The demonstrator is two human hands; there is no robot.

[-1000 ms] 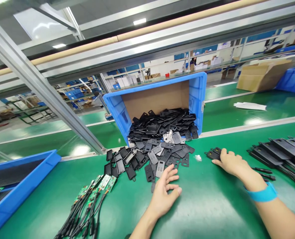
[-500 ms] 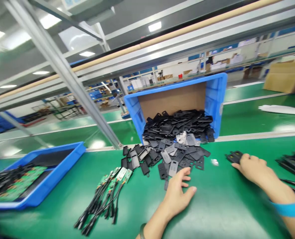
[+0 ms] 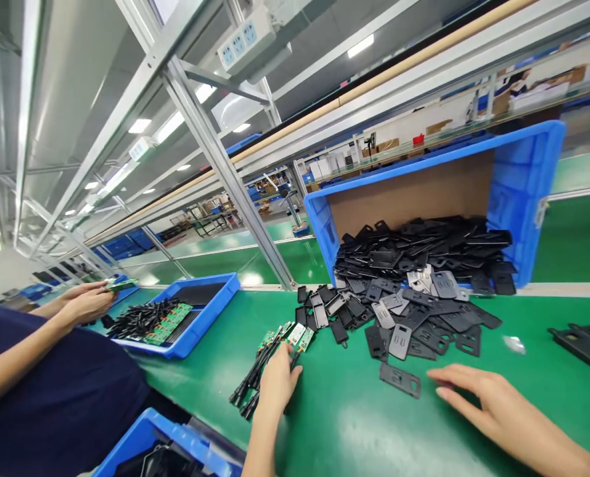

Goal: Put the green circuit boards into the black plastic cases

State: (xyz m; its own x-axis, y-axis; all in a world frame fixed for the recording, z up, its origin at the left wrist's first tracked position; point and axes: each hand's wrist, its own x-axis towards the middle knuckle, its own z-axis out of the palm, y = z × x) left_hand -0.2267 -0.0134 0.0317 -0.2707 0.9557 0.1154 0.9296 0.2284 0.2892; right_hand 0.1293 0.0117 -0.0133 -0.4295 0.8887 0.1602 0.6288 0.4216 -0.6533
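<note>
My left hand (image 3: 276, 383) reaches over a bunch of black cables (image 3: 250, 381) tipped with small green circuit boards (image 3: 305, 339). Its thumb and fingers are apart at the boards' cable ends, and the curled fingers are partly hidden. My right hand (image 3: 484, 397) is open just above the green bench, holding nothing, its fingertips pointing at a single flat black plastic cover (image 3: 399, 379) with cut-outs. Behind lies a heap of similar black covers (image 3: 424, 318), spilling from a blue bin (image 3: 524, 199) tipped on its side. Small black tray-like housings (image 3: 319, 310) lie at the heap's left.
Black plastic pieces (image 3: 586, 348) lie at the right edge. A clear scrap (image 3: 514, 344) is near them. At left, a blue tray (image 3: 210, 318) holds cables and boards beside a co-worker's hands (image 3: 89, 301). Another blue bin (image 3: 176, 430) stands below. A metal post (image 3: 235, 192) rises behind.
My view has turned left. My left hand has gone from the cover heap to the cable bunch. My right hand has let go of the black pieces and moved left towards a single cover.
</note>
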